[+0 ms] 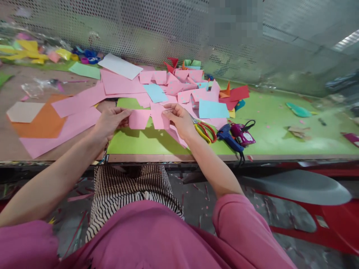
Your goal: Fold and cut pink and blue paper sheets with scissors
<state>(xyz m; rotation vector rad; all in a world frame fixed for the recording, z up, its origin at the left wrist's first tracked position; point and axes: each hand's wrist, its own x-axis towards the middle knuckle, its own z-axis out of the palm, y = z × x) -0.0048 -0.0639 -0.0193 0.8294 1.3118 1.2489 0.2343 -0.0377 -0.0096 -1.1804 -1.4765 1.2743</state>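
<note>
A pink paper cutout with a narrow middle and two wider ends is stretched between my hands above the green table mat. My left hand pinches its left end between thumb and fingers. On the other side, my right hand pinches the right end. Just behind lies a pile of pink paper pieces, some cut to a similar shape. Scissors with yellow and orange handles rest beside my right wrist. A blue glue gun lies further right, against a shiny purple object with a black loop.
Light blue sheets and a white sheet lie on the pile. Orange paper is at the left. A perforated metal panel stands behind the table. A grey and red seat is below the table edge at right.
</note>
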